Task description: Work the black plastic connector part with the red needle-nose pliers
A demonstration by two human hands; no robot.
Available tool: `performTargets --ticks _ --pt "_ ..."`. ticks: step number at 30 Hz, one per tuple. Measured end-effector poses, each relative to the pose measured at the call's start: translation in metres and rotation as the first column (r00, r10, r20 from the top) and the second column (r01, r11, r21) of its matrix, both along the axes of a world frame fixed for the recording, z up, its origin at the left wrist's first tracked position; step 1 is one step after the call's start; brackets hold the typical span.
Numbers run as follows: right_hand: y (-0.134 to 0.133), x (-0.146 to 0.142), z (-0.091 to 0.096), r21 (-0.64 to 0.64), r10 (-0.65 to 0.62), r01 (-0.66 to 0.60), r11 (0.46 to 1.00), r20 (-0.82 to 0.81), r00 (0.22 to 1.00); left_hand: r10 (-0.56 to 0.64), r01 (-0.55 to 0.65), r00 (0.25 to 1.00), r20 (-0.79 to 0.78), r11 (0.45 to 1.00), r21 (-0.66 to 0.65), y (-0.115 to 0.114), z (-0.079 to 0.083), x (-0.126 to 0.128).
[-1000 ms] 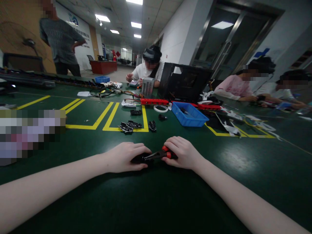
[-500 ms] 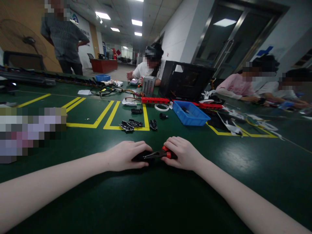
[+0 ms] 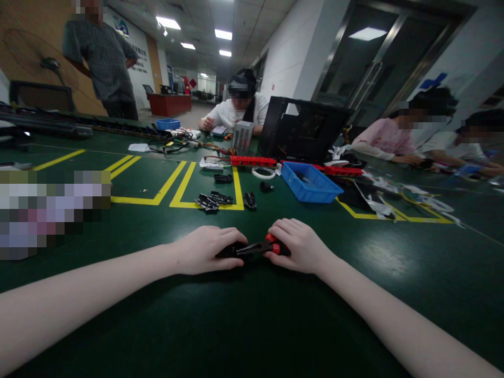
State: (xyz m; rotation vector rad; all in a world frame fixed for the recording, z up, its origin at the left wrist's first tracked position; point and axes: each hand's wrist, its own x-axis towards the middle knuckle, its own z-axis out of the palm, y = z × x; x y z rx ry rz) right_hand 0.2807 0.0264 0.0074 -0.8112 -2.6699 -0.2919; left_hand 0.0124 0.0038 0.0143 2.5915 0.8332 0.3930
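Note:
My left hand (image 3: 205, 249) lies curled over a small black part (image 3: 228, 251) on the green table (image 3: 252, 325), fingers wrapped round it. My right hand (image 3: 299, 245) grips red-handled pliers (image 3: 262, 247), whose dark jaws point left and meet the black part. Both hands rest on the table near its middle. Beyond them, several small black parts (image 3: 214, 200) lie on a yellow floor-tape line.
A blue bin (image 3: 309, 184) sits behind my right hand, with a red strip (image 3: 252, 161) and a black computer case (image 3: 303, 131) further back. Cables and a grey power supply (image 3: 241, 137) lie at the far side. Seated people work at right and far centre; one person stands far left.
My hands hold the same grip on the part and pliers. The view has shifted slightly, and the standing person at far left has moved a little.

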Motion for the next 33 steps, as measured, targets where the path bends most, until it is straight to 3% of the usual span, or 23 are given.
performTargets --ticks 15,33 --pt "0.0011 0.0001 -0.0027 0.024 -0.036 0.04 0.999 -0.152 0.988 0.03 -0.029 0.999 0.026 1.0 -0.005 -0.0007 -0.0007 0.0013" --pt "-0.0017 -0.0011 -0.0012 -0.005 -0.035 0.034 0.999 -0.072 0.997 0.04 -0.039 0.999 0.024 0.998 -0.041 0.0002 0.0009 0.0004"
